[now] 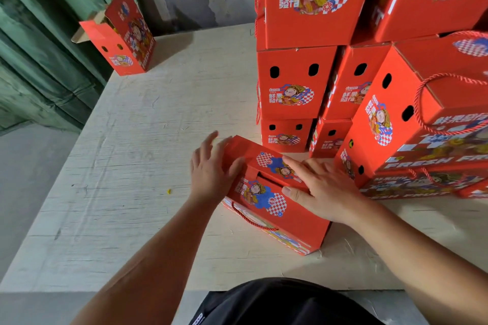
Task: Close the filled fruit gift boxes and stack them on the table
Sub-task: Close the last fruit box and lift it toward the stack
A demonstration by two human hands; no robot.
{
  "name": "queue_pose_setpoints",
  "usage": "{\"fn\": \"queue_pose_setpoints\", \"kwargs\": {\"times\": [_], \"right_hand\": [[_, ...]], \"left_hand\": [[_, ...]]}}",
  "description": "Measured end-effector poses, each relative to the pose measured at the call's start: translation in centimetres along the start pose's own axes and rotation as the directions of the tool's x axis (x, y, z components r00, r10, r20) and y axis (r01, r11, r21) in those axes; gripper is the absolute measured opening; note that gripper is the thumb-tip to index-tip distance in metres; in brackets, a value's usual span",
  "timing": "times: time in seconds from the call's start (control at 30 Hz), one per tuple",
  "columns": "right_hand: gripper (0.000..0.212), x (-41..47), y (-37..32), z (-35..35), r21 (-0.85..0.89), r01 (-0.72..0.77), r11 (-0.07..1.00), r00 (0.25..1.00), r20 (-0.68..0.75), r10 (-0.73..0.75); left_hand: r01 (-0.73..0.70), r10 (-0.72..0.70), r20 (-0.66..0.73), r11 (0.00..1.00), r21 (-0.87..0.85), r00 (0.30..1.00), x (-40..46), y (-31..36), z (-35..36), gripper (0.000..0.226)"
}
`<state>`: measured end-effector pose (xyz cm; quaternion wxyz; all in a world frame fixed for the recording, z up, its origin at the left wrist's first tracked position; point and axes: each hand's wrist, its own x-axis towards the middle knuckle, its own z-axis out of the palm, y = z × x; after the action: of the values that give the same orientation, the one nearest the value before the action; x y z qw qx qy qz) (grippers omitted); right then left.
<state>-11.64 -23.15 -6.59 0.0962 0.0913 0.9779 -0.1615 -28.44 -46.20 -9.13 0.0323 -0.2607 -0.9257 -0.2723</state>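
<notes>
Nearest, at six o'clock, a dark garment (277, 303) fills the bottom edge, and both forearms reach out from it over the pale wooden table (126, 140).

Just past them, a little right of centre, lies the red gift box (266, 208) being closed. It rests on its broad side with the red rope handle (253, 221) drooping toward the person, and its top flap (264, 157) is not yet flat: a dark gap shows under it.

The right hand (317, 190) lies on the flap from the three o'clock side, fingers straight and spread wide, thumb along the box edge. It presses rather than grips, probably to fold the flap down and steady the box. The left hand (211, 169) comes in at nine o'clock, fingers loose and open, thumb touching the flap's end, likely guiding a tab into place; it holds nothing.

A small yellow scrap (169, 191) sits on the table to the left.

Farther off, from one to three o'clock, closed boxes stand in a stack (295, 82) several layers high, close enough for the next box to join it easily.

Farthest, at eleven o'clock near the table's corner, one open box (124, 34) stands upright with its flaps up, apparently waiting its turn.
</notes>
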Motion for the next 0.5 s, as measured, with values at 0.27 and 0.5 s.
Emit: {"fn": "queue_pose_setpoints", "kwargs": {"times": [0.27,0.5], "right_hand": [[0.118,0.1,1.2,0.3,-0.014,0.053,0.999,0.998,0.024,-0.053],[0.082,1.0,3.2,-1.4,0.072,0.170,0.983,0.983,0.064,-0.174]], "left_hand": [[-0.662,0.414,0.618,0.711,0.238,0.668,7.3,-1.0,-4.3,0.104],[-0.673,0.399,0.655,0.702,0.232,0.642,7.3,0.8,-3.5,0.093]]}}
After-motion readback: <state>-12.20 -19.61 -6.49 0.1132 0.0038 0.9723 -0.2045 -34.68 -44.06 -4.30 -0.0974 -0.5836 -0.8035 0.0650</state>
